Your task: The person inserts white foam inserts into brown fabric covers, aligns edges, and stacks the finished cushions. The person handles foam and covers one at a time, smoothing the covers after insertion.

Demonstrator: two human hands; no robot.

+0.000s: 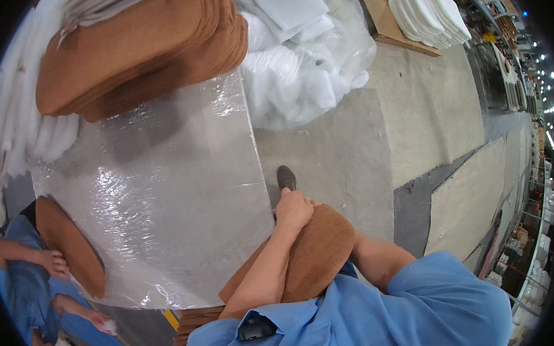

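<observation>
Close to my body I have a brown felt-like pad with rounded ends. My left hand is closed on its far edge, the forearm lying across the pad. My right forearm passes behind the pad's right side, so the right hand is mostly hidden and its fingers cannot be made out. To the left of the pad stands a work table covered in shiny clear film. A thick stack of similar brown pads lies on the table's far end.
At the left, another person's hand rests at a brown pad. White padding hangs beyond the table. A plastic-wrapped white bundle sits on the floor. White pads lie on a brown board. Flat sheets cover the floor.
</observation>
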